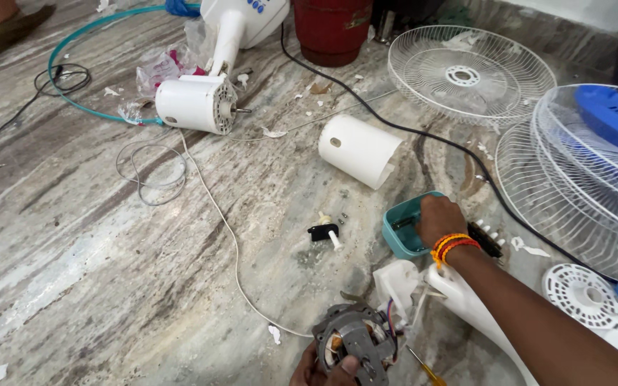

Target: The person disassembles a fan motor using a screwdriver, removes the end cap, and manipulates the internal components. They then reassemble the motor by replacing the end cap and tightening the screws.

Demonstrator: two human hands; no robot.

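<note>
On the marbled grey stone floor, seen from your head camera, your left hand closed its fingers around the bare grey metal fan motor, thumb pressed over its front plate at the bottom edge of the frame. Your right hand, banded at the wrist with orange thread, reached into the small teal plastic tray; its fingers curled down out of sight, so you could not tell whether they pinched anything.

The strip-down looked well advanced, by the lie of the parts. A white cylindrical plastic motor cover lay apart on its side, a white wire fan guard lay flat, and a second guard with its blue blade rested at the right. A small black-and-white fitting sat loose between the cover and the motor. A white vented round plate lay near your forearm, and a yellow-handled screwdriver waited just beside the motor. Whatever remained appeared to centre on the motor itself, its wires running into the white fan neck.

A second white fan motor head on its stand, a black cable, a thin white cord, a teal hoop and a dark red cylinder crowded the scrap-littered floor.
</note>
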